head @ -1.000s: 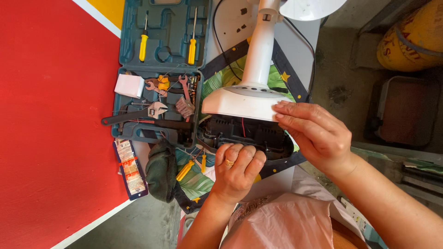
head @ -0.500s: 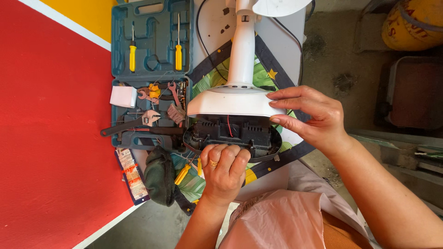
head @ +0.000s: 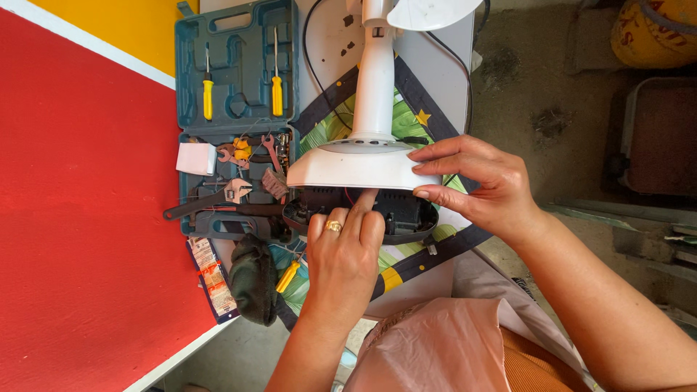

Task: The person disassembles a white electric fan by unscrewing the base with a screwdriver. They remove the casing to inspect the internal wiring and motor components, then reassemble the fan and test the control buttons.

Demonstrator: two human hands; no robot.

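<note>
A white fan stand (head: 374,94) lies on a patterned cloth, its white base cover (head: 356,168) lifted off a black base underside (head: 399,214). My right hand (head: 479,181) grips the right edge of the white base cover, thumb below and fingers on top. My left hand (head: 345,250), with a ring on one finger, rests on the black underside and one finger reaches into the gap under the white cover near a red wire. It holds nothing that I can see.
An open teal tool case (head: 190,87) lies at the left with two yellow-handled screwdrivers (head: 276,91), wrenches and pliers (head: 218,199). A dark cloth (head: 253,279) and a yellow-handled tool (head: 288,276) lie by the left wrist. Red and yellow floor lies left; a yellow container (head: 653,33) stands top right.
My left hand has uncurled and stretched a finger up into the gap under the white cover. My right hand has slid to grip the cover's right edge.
</note>
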